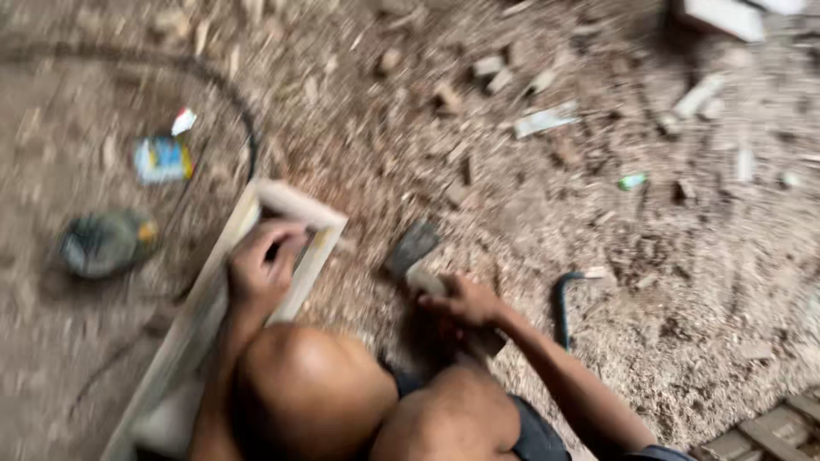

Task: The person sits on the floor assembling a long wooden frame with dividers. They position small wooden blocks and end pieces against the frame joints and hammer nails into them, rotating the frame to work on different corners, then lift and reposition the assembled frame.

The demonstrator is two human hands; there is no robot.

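The picture is blurred. I crouch over a long pale wooden frame [290, 205] that lies on the ground at lower left. My left hand [265, 263] grips the frame's near rail close to its far end. My right hand [461, 300] is closed around the pale handle of a hammer [414, 252], whose dark head rests on the ground just past the fingers. My bare knees fill the bottom middle and hide the frame's lower part.
Sawdust and wood offcuts [547, 119] cover the ground. A dark curved metal bar [564, 303] lies right of my forearm. At left lie a dark round object [107, 243], a small blue-and-yellow packet [162, 160] and a black cable [243, 115]. Wooden slats [769, 431] sit at bottom right.
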